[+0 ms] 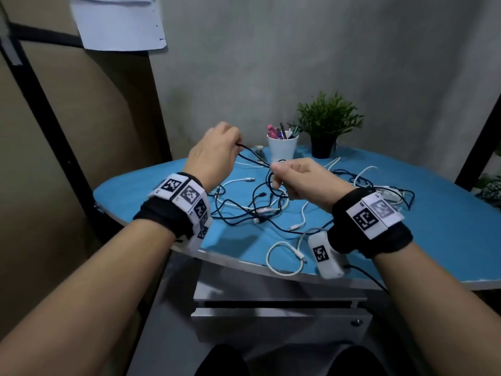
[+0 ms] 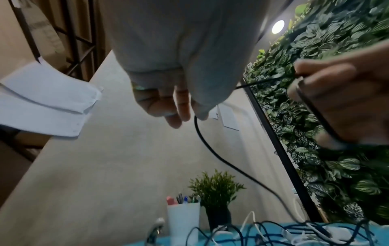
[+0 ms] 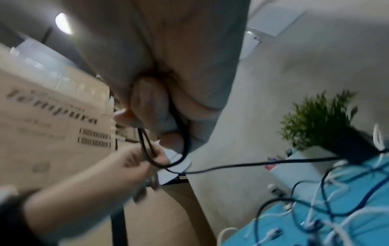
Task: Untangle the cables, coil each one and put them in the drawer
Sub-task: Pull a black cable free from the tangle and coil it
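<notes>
Both hands are up in the middle of the head view, over the blue tabletop (image 1: 447,221). The left hand (image 1: 214,156) has its grip pinched on a black cable (image 1: 253,156). The right hand (image 1: 301,177) holds loops of that cable. A pile of cables (image 1: 260,210) lies under them. The drawer (image 1: 276,318) sits low, closed. The box writing is too blurry to read

The left hand (image 1: 214,153) hides its fingers, and the blurred black cable (image 3: 252,164) seems looped.

two hands (image 1: 214,156), one cup (image 1: 282,147), one plant (image 1: 329,118)
</notes>
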Demonstrator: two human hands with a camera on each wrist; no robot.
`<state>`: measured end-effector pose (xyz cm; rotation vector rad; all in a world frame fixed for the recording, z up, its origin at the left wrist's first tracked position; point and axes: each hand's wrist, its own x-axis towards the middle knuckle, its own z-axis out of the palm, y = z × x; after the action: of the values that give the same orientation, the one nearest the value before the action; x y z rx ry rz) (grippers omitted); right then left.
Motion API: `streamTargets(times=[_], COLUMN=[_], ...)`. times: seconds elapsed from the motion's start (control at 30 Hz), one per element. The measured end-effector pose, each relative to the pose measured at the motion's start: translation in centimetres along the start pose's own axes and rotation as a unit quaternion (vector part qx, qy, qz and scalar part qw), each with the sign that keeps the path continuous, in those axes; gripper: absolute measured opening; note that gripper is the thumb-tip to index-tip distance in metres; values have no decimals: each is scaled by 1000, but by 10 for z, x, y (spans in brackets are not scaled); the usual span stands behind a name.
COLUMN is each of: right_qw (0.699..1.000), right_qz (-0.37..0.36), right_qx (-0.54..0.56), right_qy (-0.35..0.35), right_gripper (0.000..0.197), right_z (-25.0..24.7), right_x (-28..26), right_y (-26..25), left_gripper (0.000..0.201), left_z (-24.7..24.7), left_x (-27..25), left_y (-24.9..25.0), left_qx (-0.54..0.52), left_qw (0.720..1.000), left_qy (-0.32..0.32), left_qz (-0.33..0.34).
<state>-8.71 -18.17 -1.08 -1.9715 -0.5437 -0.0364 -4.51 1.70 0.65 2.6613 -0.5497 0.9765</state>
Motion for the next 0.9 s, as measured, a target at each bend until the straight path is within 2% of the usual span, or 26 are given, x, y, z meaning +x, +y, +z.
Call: streamTargets(times=[0.1, 0.17, 0.2, 0.3, 0.33, 0.37, 0.47, 0.53, 0.57, 0.6, 0.67, 0.7, 0.77, 0.8, 0.9], right_qw=[983, 954, 936, 876, 861, 853, 855, 882, 902, 923, 953, 959, 958, 954, 956], right_qz=[-20, -33, -42, -63, -71, -79, -92, -101, -109, -112, -91, -68, -11, 17, 74], right_qx=[180, 288, 334, 461, 484, 492, 457, 376, 309, 224, 32, -50, -181, -226, -260], right_qy=[34, 79, 99, 125, 137, 157, 229, 265, 280, 291, 288, 272, 223, 197, 113], right_gripper=[40, 38, 37, 36, 35, 34, 29, 27, 27, 26, 26, 25, 24, 24, 27], right_z=[0, -4, -5, -12, -15, -18, -33, -45, -50, -54, -57, -56, -49, -44, -30], right_x=[5, 10, 14, 23, 24, 26, 30, 31, 29, 28, 23, 21, 19, 17, 12], right_y=[-10, -19, -21, -24, -24, -24, -24, -21, -19, -16, -10, -7, -2, -1, 9], left_gripper=[14, 10, 7, 11, 12, 13, 12, 14, 15, 16, 16, 16, 14, 12, 9], left_z=[17, 28, 32, 35, 35, 36, 37, 33, 30, 26, 21, 19, 18, 18, 22], left_x=[-5, -15, -22, -44, -50, -55, -65, -68, -68, -66, -57, -50, -35, -29, -16], left_y=[3, 8, 12, 26, 29, 30, 22, 10, 4, -1, -11, -14, -19, -17, -3], left_qx=[-43, -147, -231, -469, -497, -492, -410, -374, -374, -386, -433, -429, -355, -323, -256], left_qw=[997, 980, 957, 842, 819, 814, 827, 834, 838, 842, 848, 866, 920, 937, 962], left_qy=[-38, -119, -164, -249, -270, -295, -380, -400, -390, -363, -262, -204, -124, -102, -94], left_qz=[-45, -60, -65, -97, -102, -98, -64, -63, -76, -100, -156, -157, -113, -88, -25])
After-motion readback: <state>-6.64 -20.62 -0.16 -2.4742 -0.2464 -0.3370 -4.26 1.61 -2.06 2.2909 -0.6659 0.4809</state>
